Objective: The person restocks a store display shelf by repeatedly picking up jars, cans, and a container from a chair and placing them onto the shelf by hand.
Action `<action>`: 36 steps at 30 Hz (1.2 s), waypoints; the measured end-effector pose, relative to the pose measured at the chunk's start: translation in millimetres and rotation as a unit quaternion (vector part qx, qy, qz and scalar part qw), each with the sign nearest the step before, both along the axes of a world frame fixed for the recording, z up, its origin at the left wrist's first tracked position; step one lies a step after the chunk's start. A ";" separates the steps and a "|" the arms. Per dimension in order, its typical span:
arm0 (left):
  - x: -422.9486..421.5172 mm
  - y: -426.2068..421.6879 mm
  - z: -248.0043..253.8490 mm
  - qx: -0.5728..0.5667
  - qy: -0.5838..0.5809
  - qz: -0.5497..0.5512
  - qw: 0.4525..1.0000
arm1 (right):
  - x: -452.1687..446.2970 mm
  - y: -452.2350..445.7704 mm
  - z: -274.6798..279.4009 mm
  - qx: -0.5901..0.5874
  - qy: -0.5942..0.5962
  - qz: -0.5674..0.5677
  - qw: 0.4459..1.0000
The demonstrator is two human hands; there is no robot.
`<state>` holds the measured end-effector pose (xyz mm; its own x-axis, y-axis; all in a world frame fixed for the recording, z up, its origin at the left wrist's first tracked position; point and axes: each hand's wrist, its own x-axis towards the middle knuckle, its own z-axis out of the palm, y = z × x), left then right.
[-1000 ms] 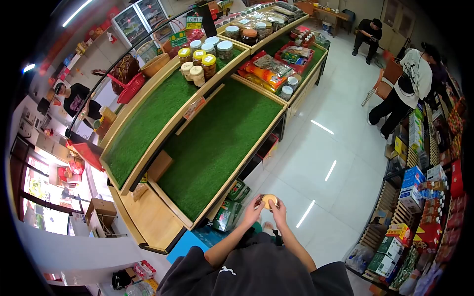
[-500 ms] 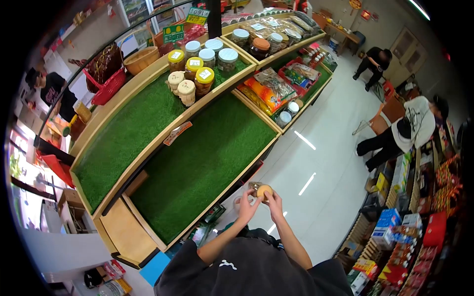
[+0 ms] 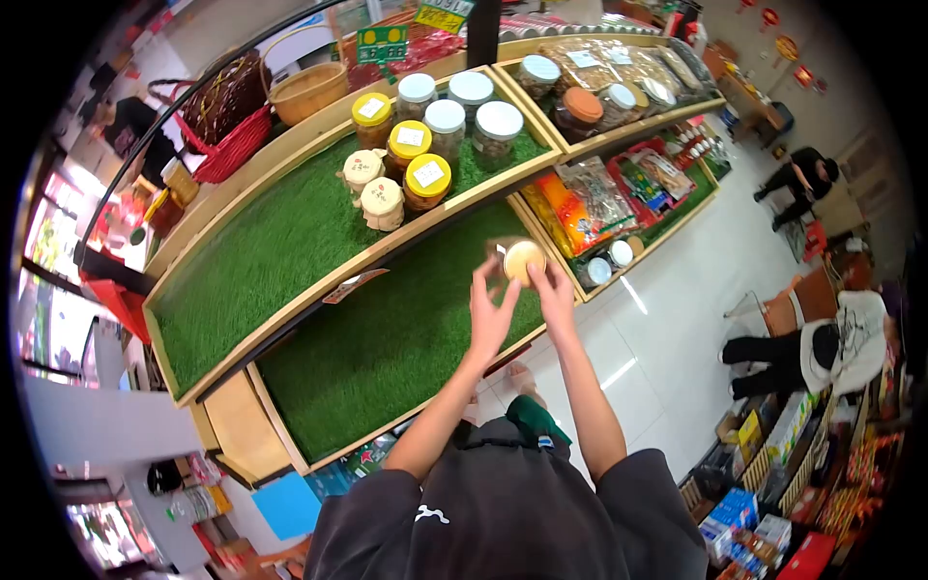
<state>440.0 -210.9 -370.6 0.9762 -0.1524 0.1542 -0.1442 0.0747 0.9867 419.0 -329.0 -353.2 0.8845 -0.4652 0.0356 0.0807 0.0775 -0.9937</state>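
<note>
A jar with a pale yellow lid [image 3: 525, 262] is held between both hands, over the right part of the lower green shelf [image 3: 387, 348]. My left hand [image 3: 491, 307] has its fingers curved round the jar's left side. My right hand [image 3: 554, 295] grips the right side, with the thumb by the lid. On the upper green shelf [image 3: 261, 246], beyond my hands, stand yellow-lidded jars [image 3: 427, 176], white-lidded jars [image 3: 498, 124] and two cloth-topped jars [image 3: 382, 203].
Packaged bags [image 3: 585, 208] and small jars lie right of the lower shelf. Baskets [image 3: 307, 89] stand behind the upper one. A seated person [image 3: 800, 184] and a person in white [image 3: 855, 338] are at the right. Stocked racks [image 3: 773, 464] line the lower right.
Both hands have moved up and forward with the jar, from above the floor beside the shelf to over the lower green shelf. The view has turned and come nearer to the jars.
</note>
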 end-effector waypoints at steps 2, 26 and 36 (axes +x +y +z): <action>35.4 -13.7 24.1 -0.010 -0.035 0.035 0.999 | 42.6 -14.7 21.6 0.003 -0.024 0.044 0.999; 67.0 -69.0 -7.0 0.062 0.019 0.191 0.979 | 229.7 -41.8 11.5 -0.071 -0.008 0.209 0.975; -112.9 20.5 -161.8 0.089 0.234 0.296 0.922 | 146.2 -33.6 -35.5 -0.165 -0.119 0.088 0.975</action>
